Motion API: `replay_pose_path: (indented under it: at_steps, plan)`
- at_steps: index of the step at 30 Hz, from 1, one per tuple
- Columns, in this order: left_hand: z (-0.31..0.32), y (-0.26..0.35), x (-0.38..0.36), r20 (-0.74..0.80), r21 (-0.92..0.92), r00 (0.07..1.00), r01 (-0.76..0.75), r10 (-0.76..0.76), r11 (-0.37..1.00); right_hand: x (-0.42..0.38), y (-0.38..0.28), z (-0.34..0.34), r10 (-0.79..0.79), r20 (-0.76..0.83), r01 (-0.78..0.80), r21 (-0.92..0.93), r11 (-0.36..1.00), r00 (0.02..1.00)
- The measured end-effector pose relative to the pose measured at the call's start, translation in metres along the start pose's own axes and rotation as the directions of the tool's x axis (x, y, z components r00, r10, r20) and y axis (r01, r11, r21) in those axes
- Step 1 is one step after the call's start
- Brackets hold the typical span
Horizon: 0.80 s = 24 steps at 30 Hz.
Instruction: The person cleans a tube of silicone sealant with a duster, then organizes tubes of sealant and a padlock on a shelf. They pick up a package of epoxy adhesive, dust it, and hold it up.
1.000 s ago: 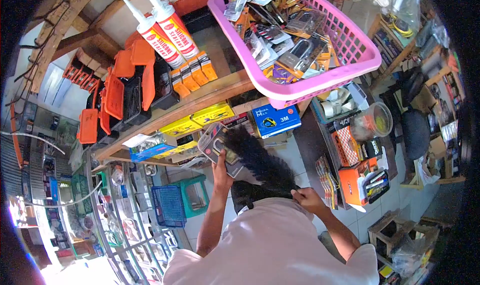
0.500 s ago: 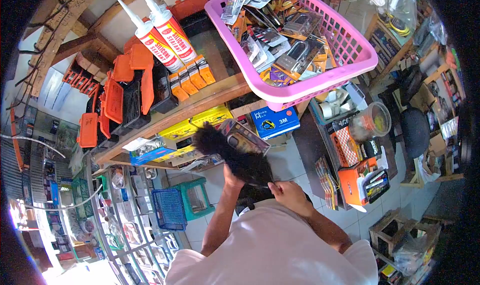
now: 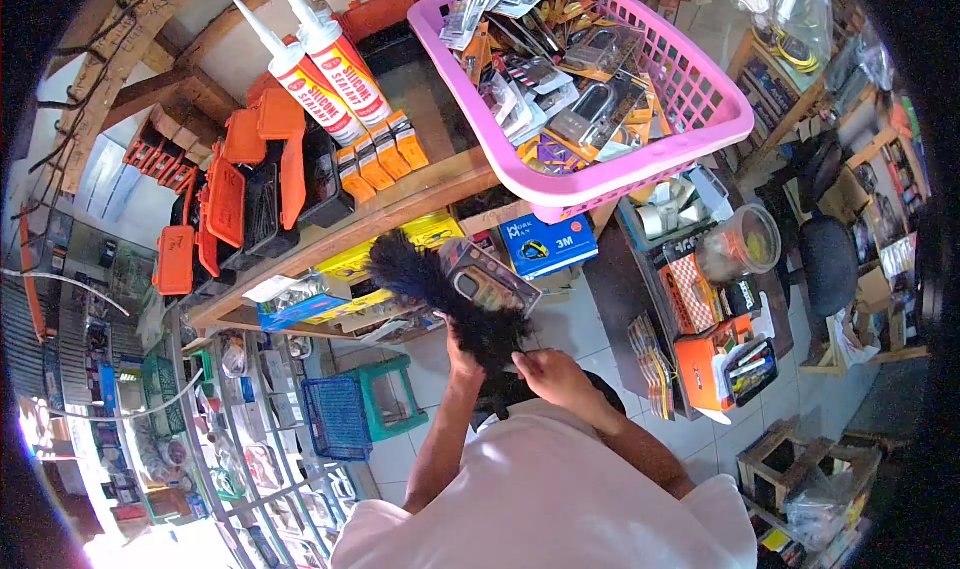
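The right hand (image 3: 548, 377) is closed on the handle end of a black feather duster (image 3: 440, 294), fingers wrapped round it. The left hand (image 3: 463, 354) is mostly hidden behind the feathers; it seems to pinch the lower edge of a carded padlock pack (image 3: 487, 277), but I cannot tell the grip for sure. Both things are held in the air below the front edge of the bench (image 3: 420, 201), the duster head lying across the pack and reaching toward the yellow boxes (image 3: 420, 231) under the bench.

The duster looks very light and soft, feathers bend at any touch, so hold it by the stiff handle only, not the plume. The pack is prob. thin card w/ a plastic blister: stiff but slippery, heavier on the lock side; best to take it at the card edge, w/ thumb on the face.

On the bench, at its right corner, stands a pink basket (image 3: 640, 159) full of similar packs.
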<state>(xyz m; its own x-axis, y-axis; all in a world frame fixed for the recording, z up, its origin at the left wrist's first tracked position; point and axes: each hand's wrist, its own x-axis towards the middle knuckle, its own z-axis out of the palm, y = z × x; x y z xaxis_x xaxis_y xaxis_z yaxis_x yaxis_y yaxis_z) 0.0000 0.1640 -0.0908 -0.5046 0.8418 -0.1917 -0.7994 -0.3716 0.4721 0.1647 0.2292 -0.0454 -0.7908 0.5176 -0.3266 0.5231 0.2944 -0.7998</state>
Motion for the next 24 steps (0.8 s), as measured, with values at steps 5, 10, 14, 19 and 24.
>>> replay_pose_path:
  at_steps: [5, 10, 14, 19, 24]
  plan:
    - [-0.004, 0.029, 0.015, -0.007, -0.055, 0.992, -0.126, 0.126, 0.990, -0.037, 0.005, -0.023, -0.005, 0.040, 0.003, 0.061, 0.998, 0.999]
    - [-0.008, 0.045, 0.002, -0.112, -0.097, 0.992, -0.068, 0.057, 0.993, -0.068, 0.029, -0.031, 0.130, 0.100, -0.130, -0.006, 0.991, 0.986]
    - [-0.052, 0.003, -0.007, -0.141, -0.021, 0.989, 0.034, -0.036, 0.999, -0.041, -0.002, -0.022, 0.092, 0.068, -0.093, 0.009, 0.996, 0.993]
    - [-0.029, -0.009, -0.009, -0.150, 0.283, 0.988, 0.086, -0.045, 0.955, 0.000, -0.005, 0.004, 0.006, -0.012, -0.005, 0.079, 0.997, 1.000]
    - [-0.008, 0.028, 0.003, -0.365, 0.077, 0.931, 0.017, 0.013, 0.997, -0.050, 0.025, -0.023, 0.042, 0.032, -0.043, 0.025, 0.999, 0.999]
